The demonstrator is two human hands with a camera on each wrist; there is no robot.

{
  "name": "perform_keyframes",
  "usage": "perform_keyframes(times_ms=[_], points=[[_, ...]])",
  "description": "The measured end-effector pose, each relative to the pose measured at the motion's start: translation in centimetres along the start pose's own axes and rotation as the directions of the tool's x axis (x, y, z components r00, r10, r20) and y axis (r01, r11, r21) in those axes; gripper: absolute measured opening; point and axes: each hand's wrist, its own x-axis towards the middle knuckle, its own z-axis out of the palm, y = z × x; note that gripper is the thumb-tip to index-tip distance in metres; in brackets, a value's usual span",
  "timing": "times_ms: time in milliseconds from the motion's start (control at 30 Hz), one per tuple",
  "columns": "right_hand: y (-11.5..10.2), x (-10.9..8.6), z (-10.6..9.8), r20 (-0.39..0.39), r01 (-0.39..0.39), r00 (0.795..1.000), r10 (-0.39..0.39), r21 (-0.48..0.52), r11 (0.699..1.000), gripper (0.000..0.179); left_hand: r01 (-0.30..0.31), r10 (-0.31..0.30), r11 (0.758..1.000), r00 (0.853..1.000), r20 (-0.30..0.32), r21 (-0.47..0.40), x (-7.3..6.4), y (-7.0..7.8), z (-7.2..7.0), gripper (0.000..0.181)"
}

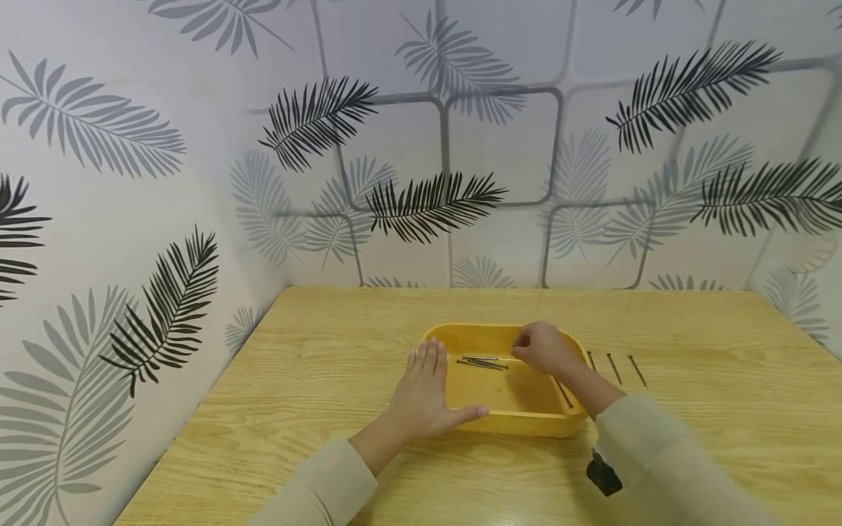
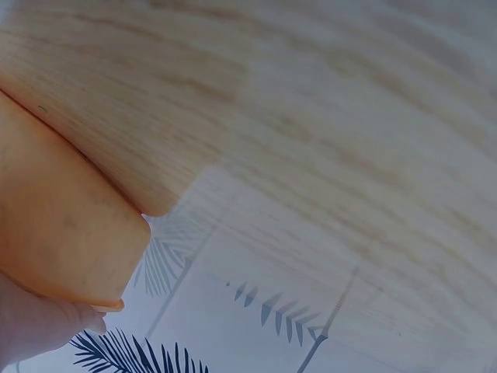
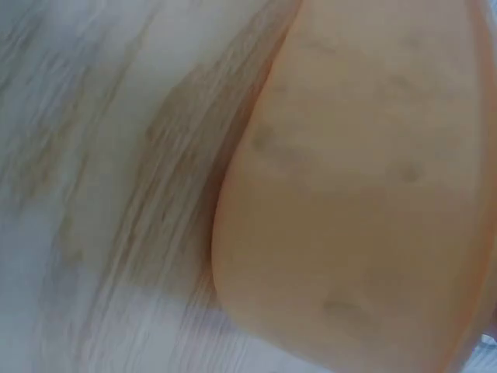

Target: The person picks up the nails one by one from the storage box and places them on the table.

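Where the right hand [image 1: 547, 351] bends over the far right of the yellow tray [image 1: 526, 422], the loose nails [image 1: 483, 363] lie just left of its fingertips, inside on the tray floor. Long axes run roughly left to right, a few crossing. Right fingers curled; cannot tell whether they pinch anything. Left hand [image 1: 421, 402] grasps nothing: flattened on the left rim, fingers straight, thumb spread toward the front edge, close to the pile's other end.

Single nail [image 1: 563, 393] slants at the tray's right end, under the right wrist. Three nails [image 1: 614, 368] outside, right, apart, near-parallel, slanting. Shafts thin, straight, metallic-looking. Tray plastic-looking, corners rounded, outer wall smudged. Bench [image 1: 296, 402]: pale yellow, streaky wood grain.
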Motion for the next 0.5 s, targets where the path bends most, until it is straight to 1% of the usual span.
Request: perform_keyframes(times_ms=[100, 333, 500], points=[[-0.3, 0.1, 0.4, 0.03, -0.005, 1.0, 0.005, -0.021, 1.0, 0.011, -0.003, 0.003, 1.0, 1.0, -0.004, -0.003, 0.0, 0.0, 0.0, 0.108], [-0.8, 0.3, 1.2, 0.073, 0.043, 0.997, -0.038, -0.075, 0.996, 0.009, -0.012, 0.012, 1.0, 1.0, -0.022, -0.016, 0.0, -0.1, 0.1, 0.108], [-1.3, 0.6, 1.6, 0.113, 0.084, 0.991, -0.071, -0.111, 0.99, 0.009, -0.018, 0.018, 1.0, 0.999, -0.029, -0.004, 0.0, 0.0, 0.0, 0.108]])
